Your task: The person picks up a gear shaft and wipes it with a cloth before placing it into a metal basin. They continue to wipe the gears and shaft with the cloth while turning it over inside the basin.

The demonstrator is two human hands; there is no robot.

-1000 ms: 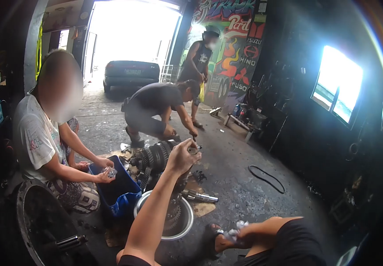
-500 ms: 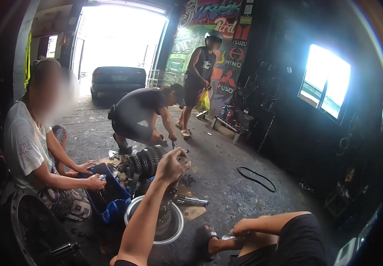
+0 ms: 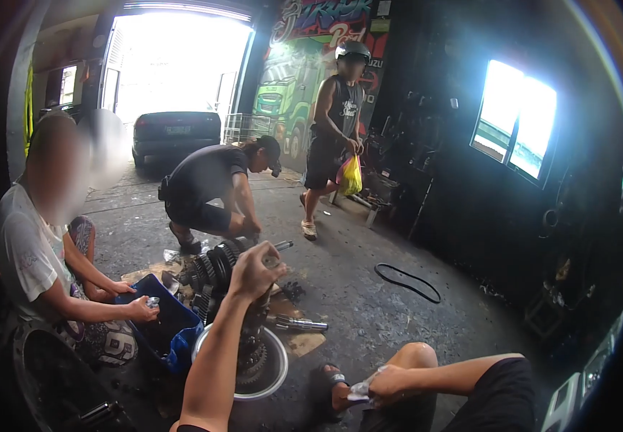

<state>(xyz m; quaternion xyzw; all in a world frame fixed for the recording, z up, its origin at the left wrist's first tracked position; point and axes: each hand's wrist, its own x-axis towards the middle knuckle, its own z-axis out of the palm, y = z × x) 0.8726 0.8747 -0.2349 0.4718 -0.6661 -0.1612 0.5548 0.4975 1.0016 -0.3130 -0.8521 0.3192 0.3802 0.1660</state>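
My left hand is closed around the top end of an upright gear shaft. The lower part of that shaft, with its toothed gears, stands within a silver-rimmed basin. My forearm hides part of both. In my right hand, beside my bent knee, is a crumpled whitish rag; its exact material is hard to make out. Close to my left hand lies a stack of dark gears. A splined metal shaft rests on cardboard right of the basin.
At left, a seated person holds something silvery over a blue bin. Beyond the gears, another person crouches. A helmeted person carries a yellow bag. A black belt lies on the floor.
My view has shifted slightly. The helmeted person has stepped nearer, and the whitish rag in my right hand shows more. My left hand keeps its hold on the shaft.
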